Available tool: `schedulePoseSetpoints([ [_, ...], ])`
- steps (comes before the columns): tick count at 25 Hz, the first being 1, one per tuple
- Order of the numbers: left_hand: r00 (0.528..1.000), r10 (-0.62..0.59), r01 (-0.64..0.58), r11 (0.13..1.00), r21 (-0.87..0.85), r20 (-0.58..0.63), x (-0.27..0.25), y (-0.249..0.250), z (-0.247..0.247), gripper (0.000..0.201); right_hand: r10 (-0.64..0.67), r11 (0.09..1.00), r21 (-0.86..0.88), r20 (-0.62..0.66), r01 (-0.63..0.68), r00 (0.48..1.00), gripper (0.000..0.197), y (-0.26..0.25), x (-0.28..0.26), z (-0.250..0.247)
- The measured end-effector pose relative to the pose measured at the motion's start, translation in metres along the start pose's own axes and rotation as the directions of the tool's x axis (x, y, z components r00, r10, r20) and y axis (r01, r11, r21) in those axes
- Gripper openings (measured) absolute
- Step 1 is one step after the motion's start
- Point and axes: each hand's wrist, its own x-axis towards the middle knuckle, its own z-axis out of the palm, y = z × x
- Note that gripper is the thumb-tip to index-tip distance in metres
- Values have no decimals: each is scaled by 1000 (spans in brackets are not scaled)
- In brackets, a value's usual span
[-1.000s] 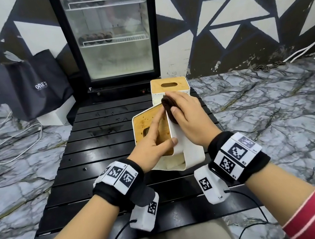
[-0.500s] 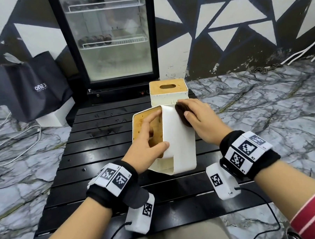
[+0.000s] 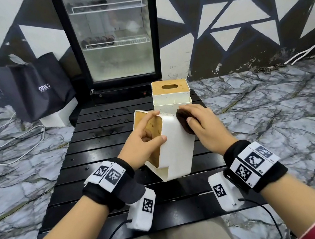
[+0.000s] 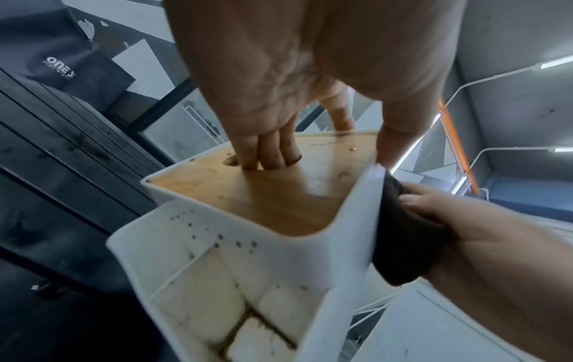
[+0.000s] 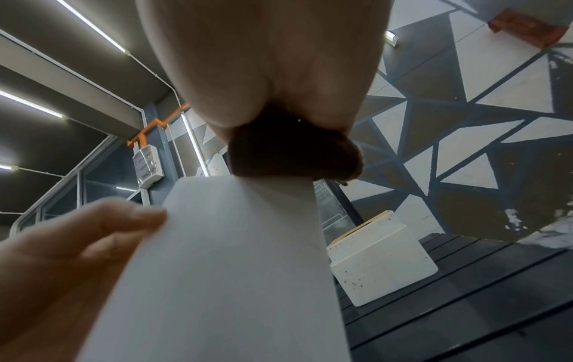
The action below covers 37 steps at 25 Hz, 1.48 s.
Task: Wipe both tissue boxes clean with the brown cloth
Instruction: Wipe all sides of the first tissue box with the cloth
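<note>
Head view, near tissue box (image 3: 174, 147): white, smooth-walled and round-cornered, it is tipped on its side above the black slatted surface (image 3: 99, 146), its wooden lid facing left. Probably turned this way to present a side wall for wiping.
Head view, left hand (image 3: 142, 142): clamped on the box, thumb on the white wall and fingers reaching across the lid, steadying it against the rubbing.
Head view, right hand (image 3: 204, 126): curled round the brown cloth (image 3: 184, 122), a dark bunched wad pressed against the box's right wall near its far edge.
Head view, second tissue box (image 3: 171, 94): upright at the far end of the surface, just behind the tipped one, oval slot in its wooden lid. It looks untouched, so I judge the task about half done at most.
Left wrist view: three fingers (image 4: 272, 151) are hooked into the lid's slot, which explains the firm hold. The lid is glossy stained wood. The side compartments with thin dividers carry brown specks and grime.
Right wrist view: the cloth sits folded under the palm, touching the top edge of a plain, matte white wall. The left thumb (image 5: 136, 218) presses that wall's edge. The far box shows scattered brown spots on its walls.
</note>
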Motion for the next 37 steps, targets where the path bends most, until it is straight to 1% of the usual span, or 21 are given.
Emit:
schedulePoseSetpoints([
  [1, 1000, 7, -7, 1000, 2, 15, -2, -3, 0, 56, 16, 1000, -9, 25, -16, 1000, 40, 1, -1, 1],
  [3, 999, -1, 1, 1000, -12, 33, -6, -10, 1, 55, 25, 999, -31, 77, -22, 997, 42, 4, -4, 6],
  [5, 999, -10, 11, 1000, -28, 32, -6, -15, 4, 51, 37, 999, -42, 99, -33, 994, 43, 8, -8, 10],
  [9, 997, -63, 59, 995, -83, -54, 4, -21, 8, 45, 97, 995, -9, 103, -96, 990, 37, 10, -14, 16],
  [11, 993, -66, 56, 994, -98, -101, 9, -23, 5, 51, 108, 994, -3, 99, -109, 989, 36, 7, -15, 18],
  [13, 989, -84, 65, 986, -154, -122, 14, -23, 1, 65, 109, 994, 5, 103, -110, 989, 35, 4, -15, 19],
  [14, 989, -97, 75, 979, -189, -111, 16, -23, 0, 71, 101, 995, 5, 111, -102, 989, 35, 2, -16, 19],
  [16, 992, -105, 86, 969, -230, -70, 17, -21, 1, 76, 88, 996, -3, 122, -88, 989, 35, -1, -18, 20],
  [19, 998, -45, 39, 982, -183, -33, 15, -22, 3, 86, 100, 995, 3, 88, -101, 991, 35, -1, -20, 18],
  [22, 1000, 16, -18, 994, -104, -14, 12, -20, 3, 96, 125, 990, 67, 23, -126, 992, 36, 1, -14, 12],
  [24, 1000, 16, -17, 997, -69, -8, 11, -19, 2, 105, 119, 986, 116, -4, -118, 993, 37, 0, -14, 13],
  [26, 1000, -1, 1, 999, -48, 4, 10, -18, 3, 108, 114, 983, 146, -26, -109, 993, 34, 1, -17, 18],
  [28, 1000, -16, 17, 1000, -16, 7, 12, -18, 2, 104, 144, 977, 168, -69, -131, 987, 31, 4, -19, 24],
  [30, 1000, -26, 26, 1000, -5, 8, 15, -18, 1, 104, 165, 978, 144, -100, -150, 981, 31, 3, -17, 29],
  [32, 1000, -20, 20, 1000, -1, 11, 18, -19, -1, 110, 141, 986, 109, -102, -129, 985, 32, -4, -16, 35],
  [34, 1000, -13, 13, 1000, 9, 26, 21, -21, -3, 114, 103, 991, 90, -74, -96, 992, 33, -9, -21, 39],
  [37, 999, -5, 5, 1000, 9, 32, 21, -25, -8, 114, 88, 992, 92, -60, -83, 994, 34, -4, -29, 38],
])
